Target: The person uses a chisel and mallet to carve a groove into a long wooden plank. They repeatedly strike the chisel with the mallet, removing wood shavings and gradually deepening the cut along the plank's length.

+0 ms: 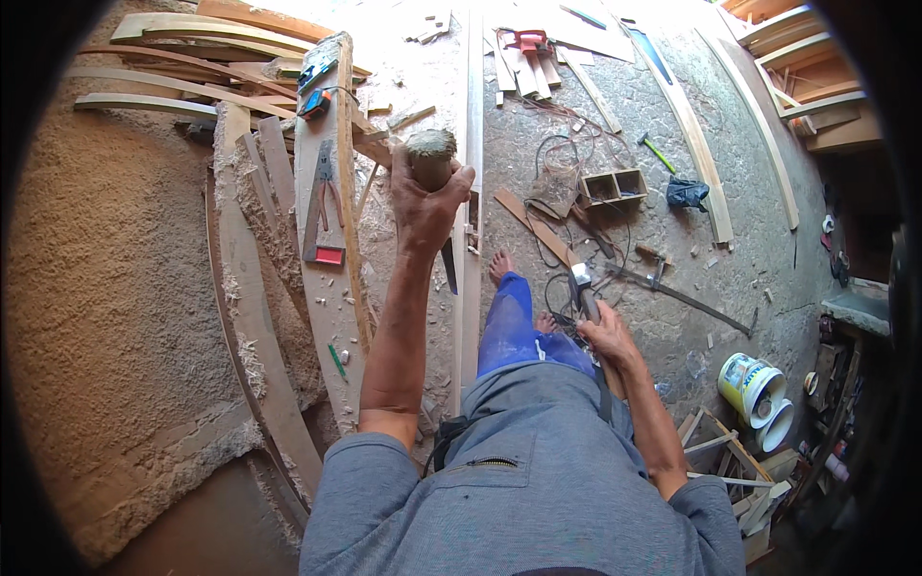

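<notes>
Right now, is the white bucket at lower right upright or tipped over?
Tipped. The white bucket lies on its side on the floor, its open mouth facing lower right.

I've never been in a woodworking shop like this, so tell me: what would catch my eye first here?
First, the left hand raised at centre, gripping a worn wooden mallet above a long pale wooden strip. Lower right, the right hand holds a metal-headed tool over the shavings-strewn floor. To the left, curved planks lie stacked beside a heap of sawdust.
</notes>
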Motion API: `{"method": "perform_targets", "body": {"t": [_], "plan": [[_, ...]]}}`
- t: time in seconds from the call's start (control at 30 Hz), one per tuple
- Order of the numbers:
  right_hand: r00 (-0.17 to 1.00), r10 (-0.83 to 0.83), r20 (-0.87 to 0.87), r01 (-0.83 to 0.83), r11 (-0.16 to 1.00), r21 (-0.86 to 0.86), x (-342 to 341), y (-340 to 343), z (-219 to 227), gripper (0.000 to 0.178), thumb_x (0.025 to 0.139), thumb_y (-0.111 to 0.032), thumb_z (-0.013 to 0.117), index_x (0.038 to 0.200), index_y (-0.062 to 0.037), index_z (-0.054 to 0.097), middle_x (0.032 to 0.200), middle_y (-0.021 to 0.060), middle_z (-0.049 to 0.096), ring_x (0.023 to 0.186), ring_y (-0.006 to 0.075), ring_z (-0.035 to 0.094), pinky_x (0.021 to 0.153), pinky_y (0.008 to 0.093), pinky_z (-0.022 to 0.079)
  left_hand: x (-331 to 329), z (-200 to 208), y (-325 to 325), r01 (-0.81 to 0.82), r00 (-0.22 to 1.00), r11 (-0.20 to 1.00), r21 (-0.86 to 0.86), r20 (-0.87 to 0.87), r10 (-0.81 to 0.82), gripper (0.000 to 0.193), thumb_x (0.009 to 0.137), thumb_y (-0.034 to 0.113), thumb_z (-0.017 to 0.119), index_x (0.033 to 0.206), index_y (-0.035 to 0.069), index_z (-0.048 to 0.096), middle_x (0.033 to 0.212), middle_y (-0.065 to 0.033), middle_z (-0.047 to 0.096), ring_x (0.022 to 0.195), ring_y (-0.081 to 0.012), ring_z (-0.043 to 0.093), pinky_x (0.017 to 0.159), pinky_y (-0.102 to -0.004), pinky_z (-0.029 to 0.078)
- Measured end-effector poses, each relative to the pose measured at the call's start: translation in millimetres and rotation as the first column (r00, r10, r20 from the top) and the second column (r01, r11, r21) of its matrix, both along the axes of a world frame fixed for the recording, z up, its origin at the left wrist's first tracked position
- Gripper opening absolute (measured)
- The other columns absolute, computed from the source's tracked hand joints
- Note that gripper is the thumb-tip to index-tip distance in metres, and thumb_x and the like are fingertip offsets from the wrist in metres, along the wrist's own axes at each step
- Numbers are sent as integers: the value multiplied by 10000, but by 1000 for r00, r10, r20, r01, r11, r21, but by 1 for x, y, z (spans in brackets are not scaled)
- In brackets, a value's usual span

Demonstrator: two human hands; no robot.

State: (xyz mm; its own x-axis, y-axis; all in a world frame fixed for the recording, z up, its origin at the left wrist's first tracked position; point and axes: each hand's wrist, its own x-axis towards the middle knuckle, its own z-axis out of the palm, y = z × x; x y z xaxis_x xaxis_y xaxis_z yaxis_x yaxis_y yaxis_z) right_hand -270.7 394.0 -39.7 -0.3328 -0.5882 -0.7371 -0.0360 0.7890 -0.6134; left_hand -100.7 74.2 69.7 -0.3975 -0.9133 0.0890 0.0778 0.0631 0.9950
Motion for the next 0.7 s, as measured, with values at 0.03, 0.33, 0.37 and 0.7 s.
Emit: {"method": "perform_targets", "body": {"t": [0.03, 0.33, 0.37, 0.7], "plan": [[1000, 0, 4, 0, 1000, -18, 1, 1, 2, 379, 875, -199, 684, 1207, -36, 602, 783, 25, 613, 632, 124, 564, 559, 309, 471, -3, -6, 1, 20, 1000, 998, 59, -5, -20, 404, 846, 14, 804, 1137, 57, 528, 920, -20, 661, 802, -94, 656, 713, -246, 553], [998, -55, 37, 54, 998, 11, -3, -2, -3, 451, 872, -215, 698, 1257, -10, 585, 823, 40, 603, 662, 137, 575, 588, 329, 487, -40, -3, -39, -363, 910, 741, -565, -42, 413, 364, 786, 156, 918, 1036, 22, 690, 868, -43, 701, 780, -139, 656, 758, -293, 550], [997, -68, 46, 68, 998, 10, -3, -3, 1, 453, 874, -216, 697, 1260, -8, 583, 823, 40, 603, 660, 137, 575, 587, 329, 487, -50, 20, -33, -351, 934, 820, -452, -105, 342, 333, 788, 170, 917, 1008, 28, 711, 874, -42, 721, 792, -119, 665, 739, -295, 558], [1000, -10, 8, 11, 1000, -18, -4, -1, -13, 554, 868, -297, 692, 1326, -12, 565, 763, 73, 646, 589, 146, 622, 518, 321, 496, -32, -15, -14, -48, 977, 984, -170, 195, 81, 108, 833, 52, 792, 794, 61, 692, 687, 35, 654, 589, -62, 598, 564, -257, 509]]}}
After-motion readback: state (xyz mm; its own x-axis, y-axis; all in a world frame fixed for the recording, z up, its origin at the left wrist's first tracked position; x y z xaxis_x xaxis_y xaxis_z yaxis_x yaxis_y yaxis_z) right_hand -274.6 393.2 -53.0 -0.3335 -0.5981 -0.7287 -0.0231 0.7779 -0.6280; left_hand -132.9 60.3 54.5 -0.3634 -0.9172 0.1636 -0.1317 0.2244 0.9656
